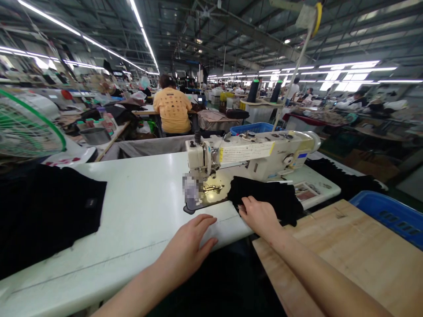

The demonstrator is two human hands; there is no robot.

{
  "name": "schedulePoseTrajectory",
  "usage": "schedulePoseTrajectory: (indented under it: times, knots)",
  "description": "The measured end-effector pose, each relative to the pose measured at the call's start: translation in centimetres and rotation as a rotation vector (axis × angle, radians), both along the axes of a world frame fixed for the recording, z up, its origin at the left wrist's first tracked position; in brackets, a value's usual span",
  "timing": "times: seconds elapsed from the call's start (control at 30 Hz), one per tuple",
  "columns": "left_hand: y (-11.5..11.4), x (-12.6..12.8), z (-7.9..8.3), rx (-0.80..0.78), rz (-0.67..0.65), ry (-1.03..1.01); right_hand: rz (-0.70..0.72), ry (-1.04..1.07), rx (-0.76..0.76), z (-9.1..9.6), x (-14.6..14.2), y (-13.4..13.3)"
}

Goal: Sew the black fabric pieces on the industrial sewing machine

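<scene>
My right hand [260,216] is at the left front edge of a bunched piece of black fabric [269,193], its fingers curled and closed on the cloth. That fabric lies on the sewing machine table, right of the needle area. Over the table's front edge is my left hand [188,244], holding nothing, thumb and fingers apart. Beyond both hands stands a sewing machine [244,152] with a shiny needle plate [216,191] below its head. Part of the presser area is blurred out by pixelation.
A black garment [49,207] with a small label covers the table's [142,198] left end. At right are a wooden board [357,251] and a blue basket [393,215]. A green-rimmed fan [29,127] stands at left. Ahead sits a person in a yellow shirt [173,110].
</scene>
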State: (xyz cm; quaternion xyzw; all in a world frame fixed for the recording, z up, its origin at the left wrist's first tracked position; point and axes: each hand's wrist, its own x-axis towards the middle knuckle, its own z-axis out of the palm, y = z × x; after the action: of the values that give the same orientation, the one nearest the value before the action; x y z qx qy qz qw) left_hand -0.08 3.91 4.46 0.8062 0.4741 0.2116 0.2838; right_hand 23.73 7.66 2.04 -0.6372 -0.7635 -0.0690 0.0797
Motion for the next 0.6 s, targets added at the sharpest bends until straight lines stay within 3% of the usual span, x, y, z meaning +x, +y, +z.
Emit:
schedulePoseTrajectory:
  times: [0.13,0.3,0.4,0.47,0.53,0.6]
  knots:
    - [-0.1,0.4,-0.2,-0.061,-0.002,-0.097,-0.007,0.056,0.001,0.0,-0.4,0.4]
    - [0.2,0.0,-0.3,-0.155,0.035,-0.155,-0.074,0.235,0.081,1.1,3.5,1.8]
    - [0.6,0.3,-0.4,-0.379,0.076,-0.37,-0.059,0.435,0.237,3.0,5.1,1.4]
    - [1.0,0.9,-0.5,-0.716,0.07,-0.634,0.091,0.565,0.294,4.6,4.6,-0.2]
    - [1.6,1.5,-0.7,-1.07,0.02,-0.885,0.353,0.582,0.221,5.9,3.0,-2.7]
    - [2.2,2.0,-1.1,-1.241,-0.008,-1.037,0.655,0.533,0.104,6.6,0.7,-5.6]
